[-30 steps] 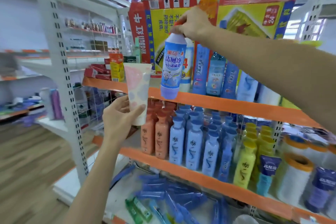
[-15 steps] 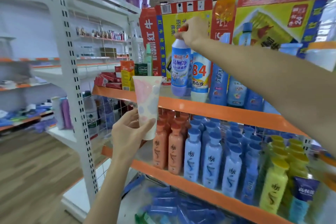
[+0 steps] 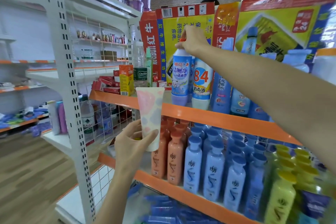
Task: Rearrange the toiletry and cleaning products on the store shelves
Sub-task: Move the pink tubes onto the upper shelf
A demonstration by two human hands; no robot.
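Note:
A blue and white toilet-cleaner bottle with a red cap stands on the upper orange-edged shelf, beside a white "84" disinfectant bottle. My right hand grips its cap from above. My left hand holds a pastel pink and blue tube by its lower end, upright, in front of the shelf's left end.
Tall blue bottles stand right of the disinfectant, with cardboard boxes behind. Below, the middle shelf holds rows of orange, blue and yellow-green bottles. A white upright post stands left. Boxes and a water bottle occupy the upper shelf's left end.
My right hand carried the toilet-cleaner bottle in from the shelf's front edge and set it down beside the "84" bottle. The tube in my left hand stayed at about the same place.

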